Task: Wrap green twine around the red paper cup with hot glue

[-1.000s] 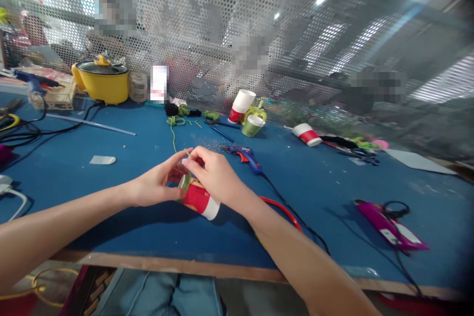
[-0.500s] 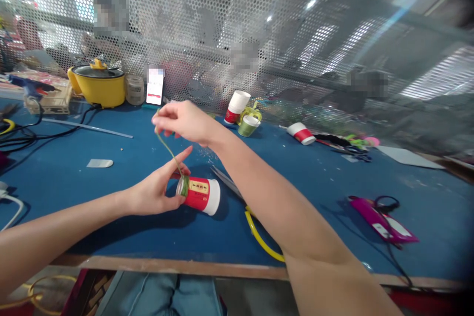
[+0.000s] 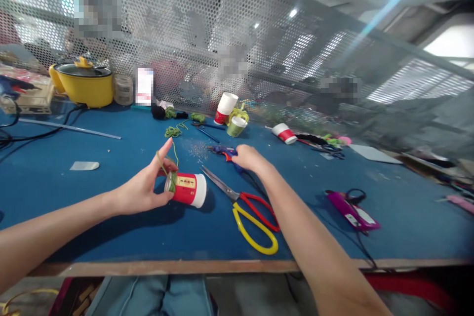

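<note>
My left hand (image 3: 148, 185) grips the rim end of a red and white paper cup (image 3: 188, 189) that lies on its side, tilted, above the blue table. Green yarn (image 3: 172, 181) is wrapped around the cup near its rim, and a strand runs over my raised index finger to a loose green pile (image 3: 172, 132) behind. My right hand (image 3: 249, 157) is closed around the handle of a blue glue gun (image 3: 224, 151), whose nozzle points left. Large scissors (image 3: 231, 193) with red and yellow handles lie between the cup and my right forearm.
Behind stand a yellow pot (image 3: 87, 86), a glass jar (image 3: 123, 90), a phone (image 3: 144, 86) and stacked cups (image 3: 225, 107). Another cup (image 3: 284, 133) lies at the back right. A purple packet (image 3: 350, 211) with a black cable rests at the right.
My right hand has let go of the yarn strand and moved right and down onto the glue gun. The strand now hangs over my left index finger. The view has shifted slightly right.
</note>
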Motion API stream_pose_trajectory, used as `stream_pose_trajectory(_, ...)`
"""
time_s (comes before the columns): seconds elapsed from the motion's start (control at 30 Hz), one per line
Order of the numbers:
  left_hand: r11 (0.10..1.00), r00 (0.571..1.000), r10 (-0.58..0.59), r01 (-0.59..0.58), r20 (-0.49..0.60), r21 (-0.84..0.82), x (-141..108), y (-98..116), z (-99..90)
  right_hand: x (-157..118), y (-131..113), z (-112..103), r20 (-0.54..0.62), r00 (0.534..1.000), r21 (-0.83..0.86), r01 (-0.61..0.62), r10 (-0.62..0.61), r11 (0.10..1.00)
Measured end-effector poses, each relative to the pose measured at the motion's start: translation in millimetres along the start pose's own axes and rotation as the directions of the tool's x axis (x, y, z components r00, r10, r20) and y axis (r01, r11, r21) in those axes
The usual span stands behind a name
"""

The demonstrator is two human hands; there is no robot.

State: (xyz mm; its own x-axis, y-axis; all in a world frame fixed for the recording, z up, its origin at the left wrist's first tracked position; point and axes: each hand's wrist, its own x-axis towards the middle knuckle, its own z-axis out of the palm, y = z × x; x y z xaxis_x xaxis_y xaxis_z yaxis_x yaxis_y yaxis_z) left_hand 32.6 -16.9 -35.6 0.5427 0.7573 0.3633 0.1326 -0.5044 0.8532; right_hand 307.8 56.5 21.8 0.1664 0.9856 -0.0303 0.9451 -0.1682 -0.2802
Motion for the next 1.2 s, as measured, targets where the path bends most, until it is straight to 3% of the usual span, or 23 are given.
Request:
stream_pose_trajectory(0.13, 0.999, 1.000, 0.013, -0.013, -0.006, 0.051, -0.8, 0.0, -2.2, 4.2, 15.8, 26.6, -0.009, 0.997, 0.083, -0.079, 0.080, 0.993)
stream_pose_trajectory(0.27, 0.993, 0.999, 0.044, -0.042, -0.011, 0.114, 0.0, 0.2, -5.4, -6.5, 12.4, 23.8, -0.053, 0.996, 0.275, -0.060, 0.077, 0.960)
stream_pose_trajectory(0.4, 0.992, 0.998, 0.052, -0.049, -0.025, 0.121, 1.7, 0.8, -6.5, -39.5, -1.7, 4.5, -0.009, 0.996, 0.473, 0.078, -0.084, 0.878)
stream_pose_trajectory(0.5, 0.998, 0.999, 0.025, -0.023, -0.032, 0.058, 2.4, 2.3, -5.4, -66.5, -14.7, -7.2, 0.073, 0.955, 0.670, 0.167, -0.288, 0.723)
stream_pose_trajectory(0.57, 1.000, 0.999, 0.008, -0.007, -0.036, 0.016, 2.9, 3.3, -4.9, -81.3, -22.7, -11.6, 0.102, 0.931, 0.721, 0.174, -0.351, 0.671)
stream_pose_trajectory(0.73, 1.000, 0.998, -0.005, 0.004, -0.068, -0.008, 4.6, 3.9, -7.7, -104.7, -34.2, -14.9, 0.154, 0.912, 0.654, 0.194, -0.380, 0.731)
stream_pose_trajectory(0.9, 1.000, 0.999, -0.014, 0.014, -0.046, -0.013, 5.3, 3.5, -10.9, -112.6, -35.2, -8.0, 0.052, 0.919, 0.470, 0.322, -0.390, 0.822)
stream_pose_trajectory(1.0, 0.999, 0.999, -0.011, 0.010, -0.038, -0.031, 5.5, 3.2, -11.3, -114.7, -36.6, -4.3, 0.014, 0.904, 0.398, 0.386, -0.426, 0.832)
stream_pose_trajectory(1.2, 0.999, 0.998, -0.042, 0.041, -0.046, -0.032, 6.2, 2.3, -12.5, -117.8, -38.8, -3.4, 0.009, 0.901, 0.359, 0.403, -0.435, 0.842)
